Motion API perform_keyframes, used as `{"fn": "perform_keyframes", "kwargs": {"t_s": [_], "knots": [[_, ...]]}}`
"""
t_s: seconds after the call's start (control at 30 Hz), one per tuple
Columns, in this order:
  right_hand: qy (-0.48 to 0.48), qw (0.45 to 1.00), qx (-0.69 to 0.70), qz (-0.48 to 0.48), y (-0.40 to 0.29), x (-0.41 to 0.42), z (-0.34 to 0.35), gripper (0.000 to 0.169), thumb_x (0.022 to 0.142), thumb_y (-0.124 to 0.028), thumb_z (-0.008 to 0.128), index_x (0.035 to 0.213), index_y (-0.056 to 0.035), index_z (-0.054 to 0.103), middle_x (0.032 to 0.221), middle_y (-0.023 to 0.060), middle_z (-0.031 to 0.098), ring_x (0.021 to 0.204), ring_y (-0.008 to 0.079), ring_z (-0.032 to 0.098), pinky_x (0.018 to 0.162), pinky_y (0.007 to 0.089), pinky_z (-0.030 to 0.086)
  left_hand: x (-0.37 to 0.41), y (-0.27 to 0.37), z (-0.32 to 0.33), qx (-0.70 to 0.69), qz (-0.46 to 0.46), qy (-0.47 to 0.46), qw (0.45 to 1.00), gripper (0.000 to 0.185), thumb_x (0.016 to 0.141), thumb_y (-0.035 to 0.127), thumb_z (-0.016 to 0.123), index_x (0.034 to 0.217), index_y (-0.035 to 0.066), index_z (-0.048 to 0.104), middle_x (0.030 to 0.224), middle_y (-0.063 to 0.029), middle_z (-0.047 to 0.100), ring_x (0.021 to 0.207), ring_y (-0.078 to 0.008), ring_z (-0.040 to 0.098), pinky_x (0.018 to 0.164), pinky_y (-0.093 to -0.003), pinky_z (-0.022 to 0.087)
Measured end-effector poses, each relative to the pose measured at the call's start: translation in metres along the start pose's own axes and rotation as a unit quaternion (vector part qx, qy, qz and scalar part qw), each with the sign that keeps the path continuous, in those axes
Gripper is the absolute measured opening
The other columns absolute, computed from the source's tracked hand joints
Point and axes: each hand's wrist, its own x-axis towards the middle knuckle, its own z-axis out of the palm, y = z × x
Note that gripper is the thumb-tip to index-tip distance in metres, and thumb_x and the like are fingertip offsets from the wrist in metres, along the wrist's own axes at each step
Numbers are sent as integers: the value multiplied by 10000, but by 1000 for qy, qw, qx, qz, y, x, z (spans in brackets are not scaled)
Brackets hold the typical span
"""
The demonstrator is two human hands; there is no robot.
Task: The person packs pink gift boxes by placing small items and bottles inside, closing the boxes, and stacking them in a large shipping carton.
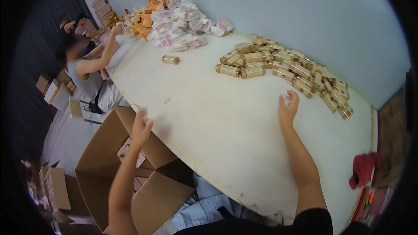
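My right hand (pixel 289 109) hovers over the white tabletop (pixel 209 114), thumb and fingers apart with nothing between them. Just beyond it lies a heap of small gold boxes (pixel 283 74), spread along the wall. At the table's left edge, above an open cardboard carton (pixel 98 160), is my left hand (pixel 141 130). Its fingers look parted and hold nothing I can see, though they are slightly blurred. Pale pink boxes (pixel 141 160) lie inside the carton, partly hidden by my left forearm. A single gold box (pixel 170 59) lies apart on the table.
A pile of translucent plastic bags (pixel 179 19) stands against the wall beside orange boxes (pixel 145 21). A co-worker (pixel 88 68) sits along the table's left side, one arm raised. A red object (pixel 362 169) lies at the right edge. Another open carton (pixel 57 189) stands at lower left.
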Motion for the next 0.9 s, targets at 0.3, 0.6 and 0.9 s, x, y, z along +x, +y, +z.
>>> {"fn": "perform_keyframes", "kwargs": {"t_s": [0.3, 0.6, 0.9], "knots": [[-79, 995, 15, 62, -5, -1, -10, 242, 798, -47, 618, 1017, -61, 517, 1005, 30, 529, 831, 133, 508, 738, 281, 376, 262, -33, 163, 32, -219, 170, 960, 733, 813, 477, 579, 1419, 184, 290, 1379, -249, 360, 1300, -377, 323, 1062, -477, 251], [-98, 993, 8, 59, -10, 2, -1, 225, 767, -12, 615, 964, -67, 522, 920, 19, 533, 754, 110, 505, 672, 255, 375, 334, -17, 246, 11, 48, -34, 998, 472, 861, 444, 495, 1233, 156, 532, 1154, -110, 603, 1064, -258, 567, 909, -356, 413], [-61, 997, 41, 13, -17, 1, 12, 244, 729, 14, 627, 940, -59, 527, 913, 52, 534, 752, 133, 511, 634, 255, 386, 321, 74, 323, -295, 82, -207, 929, 290, 908, 246, 492, 1139, 104, 595, 785, 26, 556, 685, -77, 472, 663, -216, 394]]}}
